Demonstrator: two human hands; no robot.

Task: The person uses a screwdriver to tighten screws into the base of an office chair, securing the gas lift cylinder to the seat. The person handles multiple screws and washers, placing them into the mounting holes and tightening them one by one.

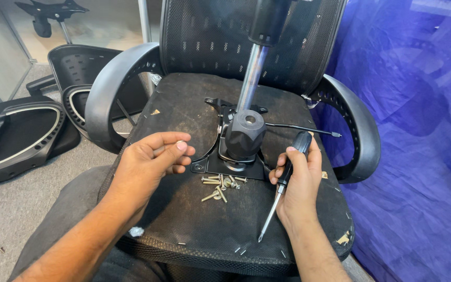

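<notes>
We see the right hand [299,184] clamped on the screwdriver [282,188], its long axis running from 1 o'clock down to 7, while the nearer left hand [152,159], fingers loosely curled and empty, has the loose bolts [221,186] lying at its 4 o'clock.

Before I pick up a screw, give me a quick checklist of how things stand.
1. Screwdriver gripped in right hand: ok.
2. Left hand free of any tool: ok; whether its fingertips pinch a screw: cannot tell.
3. Screws within reach, loose beside the metal plate: ok.
4. Plate flat on the seat underside: ok.
5. Plate holes lined up with the seat: cannot tell.
6. Screwdriver tip matches the screw heads: cannot tell.
</notes>
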